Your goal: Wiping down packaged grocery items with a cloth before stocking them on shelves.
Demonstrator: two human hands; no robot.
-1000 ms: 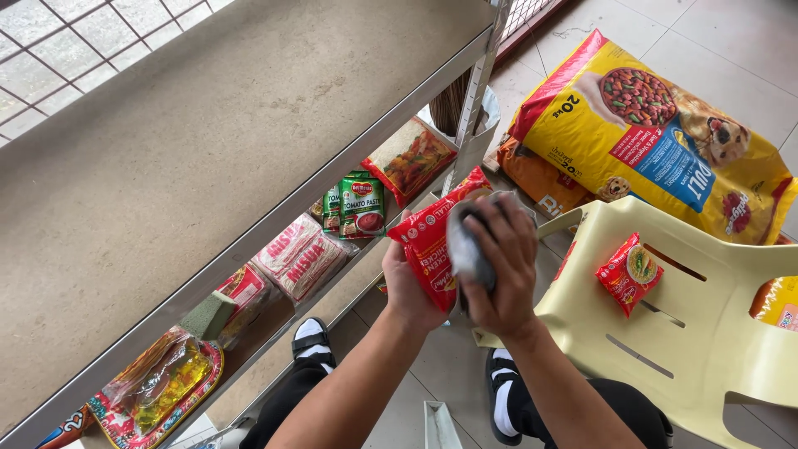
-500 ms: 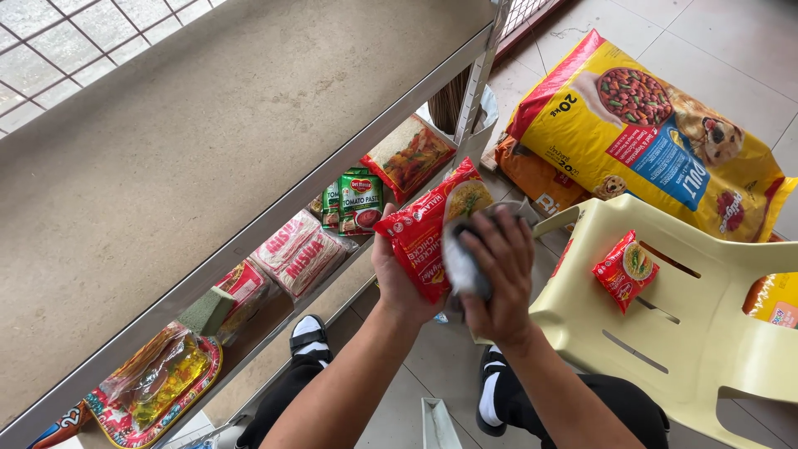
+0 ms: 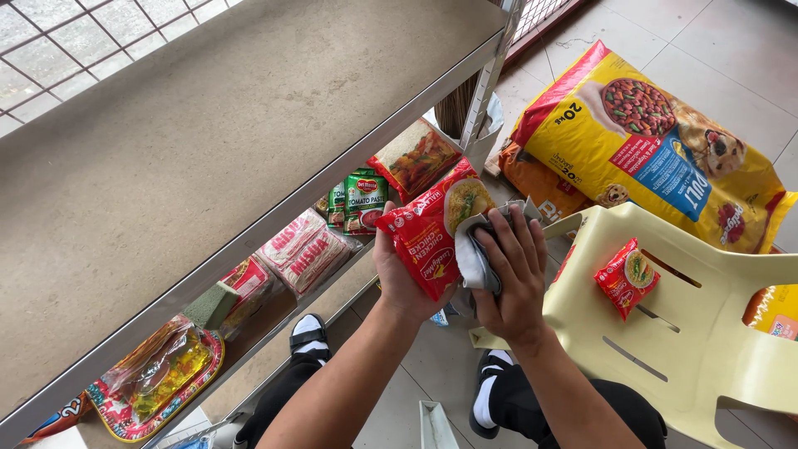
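My left hand (image 3: 397, 274) grips a red noodle packet (image 3: 432, 229) from below, holding it up beside the metal shelf. My right hand (image 3: 514, 274) presses a grey cloth (image 3: 472, 254) against the packet's right side. A second, smaller red noodle packet (image 3: 627, 277) lies on the seat of a pale yellow plastic chair (image 3: 715, 333) to the right. Both forearms reach up from the bottom of the view.
A wide grey shelf board (image 3: 208, 150) fills the left. On the shelf below lie green tomato paste sachets (image 3: 359, 199), pink packets (image 3: 301, 248), a green sponge (image 3: 209, 304) and other food packs. A big yellow dog food bag (image 3: 657, 145) rests on the tiled floor.
Both hands lifted the packet slightly up and left, toward the shelf edge. The cloth slid from the packet's front to its right side, uncovering the printed face.
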